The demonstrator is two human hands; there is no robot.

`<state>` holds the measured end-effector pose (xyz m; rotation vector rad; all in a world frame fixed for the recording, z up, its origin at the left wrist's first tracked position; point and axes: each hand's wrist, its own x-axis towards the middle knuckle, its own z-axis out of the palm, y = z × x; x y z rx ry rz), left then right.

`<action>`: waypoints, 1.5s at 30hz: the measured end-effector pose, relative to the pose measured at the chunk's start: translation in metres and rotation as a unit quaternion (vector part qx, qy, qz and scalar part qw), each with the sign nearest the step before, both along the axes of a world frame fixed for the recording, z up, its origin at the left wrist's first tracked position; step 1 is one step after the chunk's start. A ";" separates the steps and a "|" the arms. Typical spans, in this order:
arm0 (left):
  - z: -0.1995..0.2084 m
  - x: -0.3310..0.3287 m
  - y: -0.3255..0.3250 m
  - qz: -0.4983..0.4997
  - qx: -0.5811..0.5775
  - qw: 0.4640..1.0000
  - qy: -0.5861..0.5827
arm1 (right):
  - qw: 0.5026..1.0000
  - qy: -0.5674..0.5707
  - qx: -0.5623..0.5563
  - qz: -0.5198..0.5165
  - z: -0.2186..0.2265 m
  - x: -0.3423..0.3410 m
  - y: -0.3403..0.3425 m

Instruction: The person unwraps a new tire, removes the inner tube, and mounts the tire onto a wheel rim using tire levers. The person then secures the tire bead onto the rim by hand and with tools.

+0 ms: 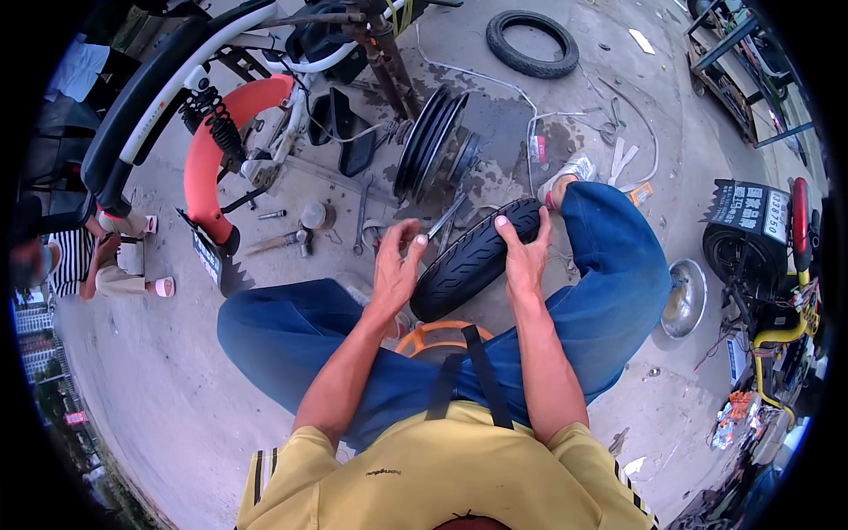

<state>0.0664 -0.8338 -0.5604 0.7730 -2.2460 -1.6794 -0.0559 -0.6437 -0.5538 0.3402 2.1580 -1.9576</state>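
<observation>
A black tyre [468,265] stands on edge between my knees, its tread facing up and slightly left. My right hand [527,254] grips the tyre's far right part, with the thumb on the tread and the fingers along its side. Just left of the tyre, my left hand [397,265] is raised with bent fingers and the thumb apart, holding nothing that shows. Past its fingertips lies a long metal tool [448,215], perhaps a tyre lever. Farther off, a black wheel rim [433,146] stands on the wet ground.
A hammer [281,241], a wrench [362,216] and a tin [318,215] lie at left, near a scooter's red mudguard [205,168]. Another tyre [532,44] lies far off. A metal bowl [683,299] is by my right knee. A person in stripes [75,261] is at far left.
</observation>
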 end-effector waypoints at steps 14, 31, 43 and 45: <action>-0.047 -0.070 -0.076 0.045 -0.127 0.991 0.005 | 0.998 0.035 0.050 0.021 -0.001 0.001 0.003; 0.032 -0.106 -0.101 0.019 -0.125 0.992 0.028 | 0.998 0.037 0.047 0.021 -0.003 0.005 0.000; -0.014 -0.089 -0.097 0.006 -0.078 0.996 -0.035 | 0.999 0.009 -0.049 0.012 -0.008 0.009 0.008; 0.025 -0.111 -0.088 -0.005 -0.131 0.989 -0.070 | 0.999 0.022 -0.016 0.018 -0.017 0.007 0.010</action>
